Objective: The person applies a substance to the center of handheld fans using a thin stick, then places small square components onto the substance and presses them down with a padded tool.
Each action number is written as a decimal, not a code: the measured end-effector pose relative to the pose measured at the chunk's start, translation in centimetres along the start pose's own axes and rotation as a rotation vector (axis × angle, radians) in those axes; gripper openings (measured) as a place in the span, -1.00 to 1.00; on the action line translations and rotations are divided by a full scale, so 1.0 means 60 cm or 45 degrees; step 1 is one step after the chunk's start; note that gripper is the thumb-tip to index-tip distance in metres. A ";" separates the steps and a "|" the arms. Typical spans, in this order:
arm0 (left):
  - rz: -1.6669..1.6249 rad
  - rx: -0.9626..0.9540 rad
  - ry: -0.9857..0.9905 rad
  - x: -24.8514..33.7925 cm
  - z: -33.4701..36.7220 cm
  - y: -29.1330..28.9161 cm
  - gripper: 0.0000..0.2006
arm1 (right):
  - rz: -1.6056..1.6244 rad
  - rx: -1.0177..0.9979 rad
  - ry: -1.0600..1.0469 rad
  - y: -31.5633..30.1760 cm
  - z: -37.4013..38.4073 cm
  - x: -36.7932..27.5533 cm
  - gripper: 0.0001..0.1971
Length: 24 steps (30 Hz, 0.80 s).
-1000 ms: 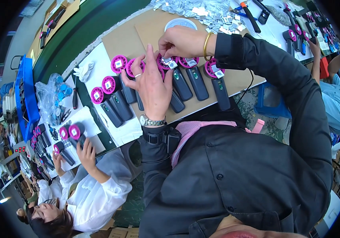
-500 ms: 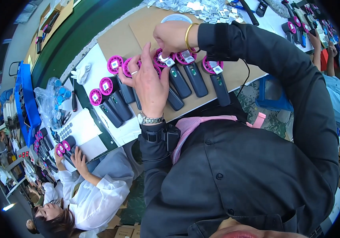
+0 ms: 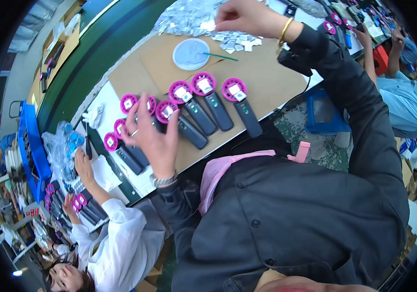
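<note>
Several dark handheld fans with round pink heads lie in a slanted row on brown cardboard. White-and-silver square pieces sit on the heads, and green circuit boards show on some handles. My left hand is over the left part of the row, fingers spread, close to one fan and hiding others behind it. My right hand is raised at the edge of a pile of small silver squares. Its fingers are bent and pressed together; whatever they hold cannot be made out. Another fan lies at the row's right end.
A round white dish with a thin green stick stands beyond the fans. At left are a white glove, a plastic bag and a co-worker's hand. A blue stool stands at right.
My right hand has left a pink fan head and moved up and right to the silver pile, uncovering the dish. My left hand stays over the row. The co-worker's hand has reached toward the bag.
</note>
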State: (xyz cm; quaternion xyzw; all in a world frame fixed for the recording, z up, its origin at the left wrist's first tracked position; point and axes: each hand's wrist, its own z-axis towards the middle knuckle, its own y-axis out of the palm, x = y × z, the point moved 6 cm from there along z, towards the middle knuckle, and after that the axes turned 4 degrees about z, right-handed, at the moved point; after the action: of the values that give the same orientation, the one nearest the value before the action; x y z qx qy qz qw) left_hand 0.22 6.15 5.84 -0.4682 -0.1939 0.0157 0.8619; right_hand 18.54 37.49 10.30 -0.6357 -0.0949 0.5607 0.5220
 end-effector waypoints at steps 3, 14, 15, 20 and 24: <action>0.025 0.026 -0.055 -0.019 -0.010 -0.016 -0.26 | -0.192 0.067 0.111 -0.052 -0.068 0.131 -0.81; 0.068 -0.020 -0.138 -0.031 -0.048 -0.014 -0.31 | -0.410 0.136 0.303 0.047 -0.133 0.206 -0.87; 0.084 -0.015 -0.139 -0.035 -0.050 -0.018 -0.31 | -0.397 0.146 0.264 0.052 -0.131 0.209 -0.86; 0.079 -0.002 -0.169 -0.037 -0.047 -0.014 -0.26 | -0.344 0.084 0.307 0.020 -0.135 0.176 -0.84; -0.011 -0.020 -0.135 -0.028 -0.045 -0.010 -0.18 | -0.049 0.087 -0.162 0.014 -0.099 -0.018 -0.82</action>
State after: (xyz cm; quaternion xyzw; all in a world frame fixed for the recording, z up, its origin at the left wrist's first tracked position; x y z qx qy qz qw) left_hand -0.45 3.27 4.50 -0.4726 -0.2413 0.0352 0.8468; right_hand 22.59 33.08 9.30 -0.5788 -0.1210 0.5926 0.5470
